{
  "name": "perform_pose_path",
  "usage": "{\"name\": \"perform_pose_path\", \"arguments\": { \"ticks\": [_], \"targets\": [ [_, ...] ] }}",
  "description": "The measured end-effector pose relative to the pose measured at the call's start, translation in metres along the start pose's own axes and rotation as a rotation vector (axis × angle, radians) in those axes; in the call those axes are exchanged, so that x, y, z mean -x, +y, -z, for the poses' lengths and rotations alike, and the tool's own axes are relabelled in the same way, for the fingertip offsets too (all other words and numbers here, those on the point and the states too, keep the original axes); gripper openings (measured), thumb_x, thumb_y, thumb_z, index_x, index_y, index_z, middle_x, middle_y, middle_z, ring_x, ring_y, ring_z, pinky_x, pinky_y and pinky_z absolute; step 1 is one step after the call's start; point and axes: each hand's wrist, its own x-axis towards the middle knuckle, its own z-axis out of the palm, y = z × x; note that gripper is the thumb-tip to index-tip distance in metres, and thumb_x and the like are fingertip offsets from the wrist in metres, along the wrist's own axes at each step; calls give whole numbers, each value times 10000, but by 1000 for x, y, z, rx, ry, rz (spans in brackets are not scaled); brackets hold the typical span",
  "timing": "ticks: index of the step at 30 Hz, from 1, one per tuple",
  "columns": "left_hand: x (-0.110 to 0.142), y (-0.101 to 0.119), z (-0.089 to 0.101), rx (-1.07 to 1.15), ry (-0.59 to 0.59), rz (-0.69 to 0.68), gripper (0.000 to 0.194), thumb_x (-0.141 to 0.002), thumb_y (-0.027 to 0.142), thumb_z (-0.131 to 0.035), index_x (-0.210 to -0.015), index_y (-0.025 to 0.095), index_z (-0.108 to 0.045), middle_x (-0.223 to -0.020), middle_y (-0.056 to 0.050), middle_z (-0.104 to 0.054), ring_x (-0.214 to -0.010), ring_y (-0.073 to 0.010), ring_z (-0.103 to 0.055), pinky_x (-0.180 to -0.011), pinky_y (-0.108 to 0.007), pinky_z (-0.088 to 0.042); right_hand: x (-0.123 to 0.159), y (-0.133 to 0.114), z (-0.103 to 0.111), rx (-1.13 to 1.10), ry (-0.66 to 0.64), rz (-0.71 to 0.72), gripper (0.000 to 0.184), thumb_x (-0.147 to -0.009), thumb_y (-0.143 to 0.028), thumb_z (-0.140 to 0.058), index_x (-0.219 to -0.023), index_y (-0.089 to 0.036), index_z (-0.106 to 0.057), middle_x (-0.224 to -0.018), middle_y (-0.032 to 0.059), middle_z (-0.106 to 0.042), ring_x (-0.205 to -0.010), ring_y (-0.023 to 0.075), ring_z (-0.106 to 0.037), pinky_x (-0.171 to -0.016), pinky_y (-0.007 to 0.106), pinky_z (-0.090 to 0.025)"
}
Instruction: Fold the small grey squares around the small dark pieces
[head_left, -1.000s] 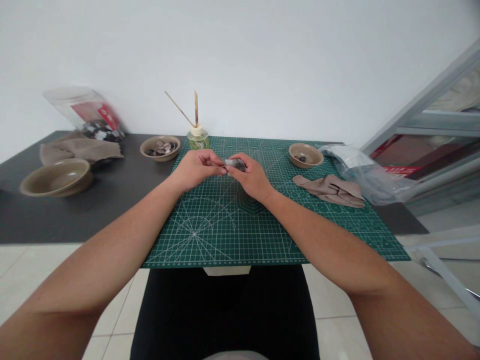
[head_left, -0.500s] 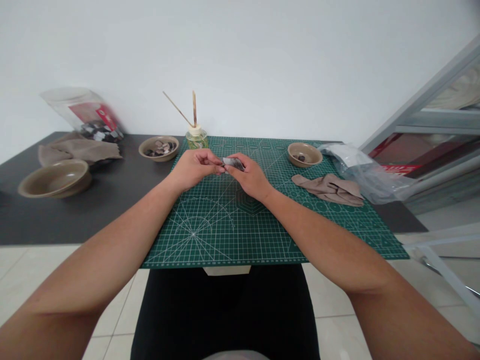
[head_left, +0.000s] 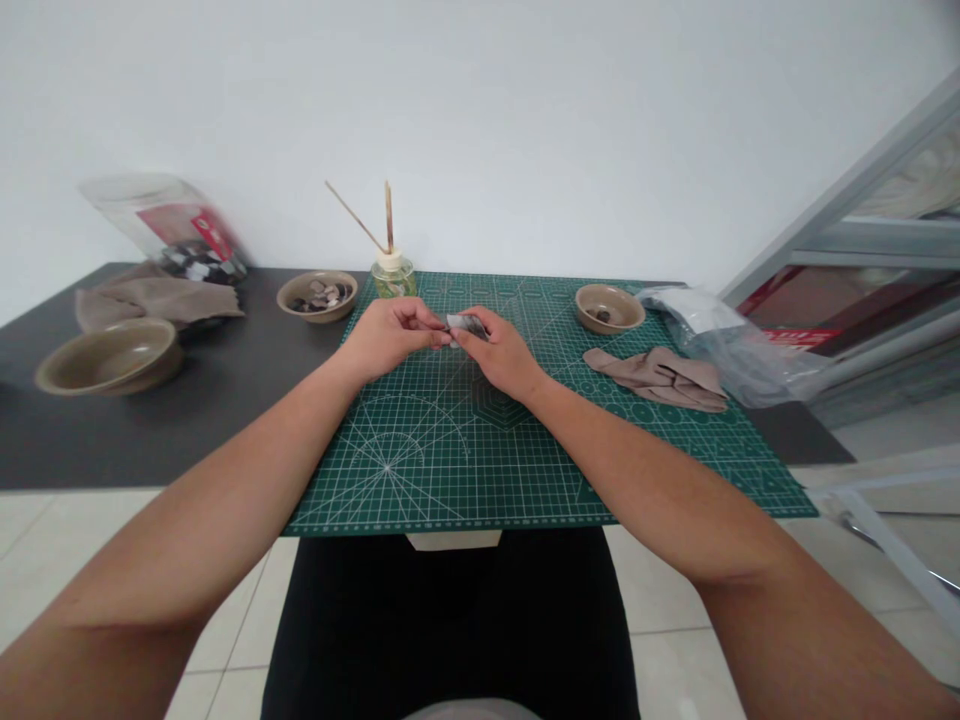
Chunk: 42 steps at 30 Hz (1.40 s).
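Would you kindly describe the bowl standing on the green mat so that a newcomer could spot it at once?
Find the green gridded mat on the dark table. Near its far right corner, just beyond the crumpled brown cloth, stands a small tan bowl. Its lookalike by the mat's left edge holds many pieces; this one holds far fewer.

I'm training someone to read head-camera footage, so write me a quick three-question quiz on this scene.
1. True or false: the right hand holds a small greyish item.
2. Fill in: the cloth on the green mat lies on the person's ____ side.
3. How many bowls are in view? a) two b) three c) four

Key: 1 true; 2 right; 3 b.
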Motion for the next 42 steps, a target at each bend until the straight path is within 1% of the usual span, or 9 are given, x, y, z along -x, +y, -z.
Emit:
{"name": "perform_pose_path", "arguments": {
  "ticks": [6,9,12,20,24,28,35,38,42],
  "targets": [
    [-2,-3,0,-57,-14,-24,282,-621,301,-901,-731,158,-683,-739,-33,-755,-667,-151,-700,-649,-288,-540,-2,3,3,33,32,-4,208,-844,-406,-645,-907,-208,-654,-808,-10,-661,-779,168,-597,-776,322,-485],
    [-2,-1,0,-62,-8,-31,260,-688,311,-868,-774,159,-675,-661,-17,-721,-604,-140,-679,-623,-281,-537,-3,6,3,14,61,-72,244,-859,-435,-650,-975,-220,-647,-854,-8,-677,-712,154,-603,-705,308,-505],
    [-2,3,0,-9,-3,-35,268,-729,281,-835,-925,147,-711,-631,2,-700,-580,-141,-679,-627,-286,-562,-3,7,2,14,110,-114,246,-903,-410,-608,-1071,-232,-632,-936,1,-703,-625,131,-614,-651,299,-522],
    [0,7,-4,162,36,148,294,-737,204,-825,-991,123,-702,-758,-38,-764,-729,-179,-766,-770,-339,-647,-1,4,6,87,203,-40,229,-950,-386,-577,-1082,-238,-692,-1030,19,-744,-753,164,-724,-762,325,-575],
    [0,7,-6,185,34,189,212,-783,182,-788,-927,141,-638,-768,-52,-779,-741,-182,-775,-756,-329,-647,1,6,4,119,174,-28,262,-959,-393,-581,-1141,-253,-708,-1082,28,-755,-863,190,-740,-825,350,-578],
    [0,7,-6,164,-50,171,213,-812,164,-759,-909,163,-569,-725,-41,-770,-657,-163,-750,-669,-297,-627,4,-2,3,218,128,52,233,-977,-340,-565,-1122,-270,-733,-1111,20,-774,-1028,206,-721,-923,355,-546],
    [0,7,-8,161,-102,187,217,-820,161,-746,-914,179,-551,-738,-24,-769,-713,-165,-764,-740,-319,-630,7,-15,2,403,23,117,249,-982,-303,-559,-1171,-262,-717,-1107,33,-782,-974,210,-708,-891,342,-513],
    [0,7,-7,104,-128,180,262,-807,218,-774,-878,200,-523,-702,-20,-757,-620,-174,-737,-622,-307,-606,8,-17,1,459,-3,117,265,-985,-292,-545,-1204,-239,-684,-1074,47,-775,-949,214,-704,-866,337,-509],
    [2,10,-5,-46,-106,97,281,-770,262,-813,-838,208,-546,-562,31,-673,-441,-122,-600,-461,-243,-470,9,-19,1,532,-30,147,307,-1018,-249,-472,-1246,-251,-678,-1117,51,-776,-999,219,-712,-887,342,-519]
  ]
}}
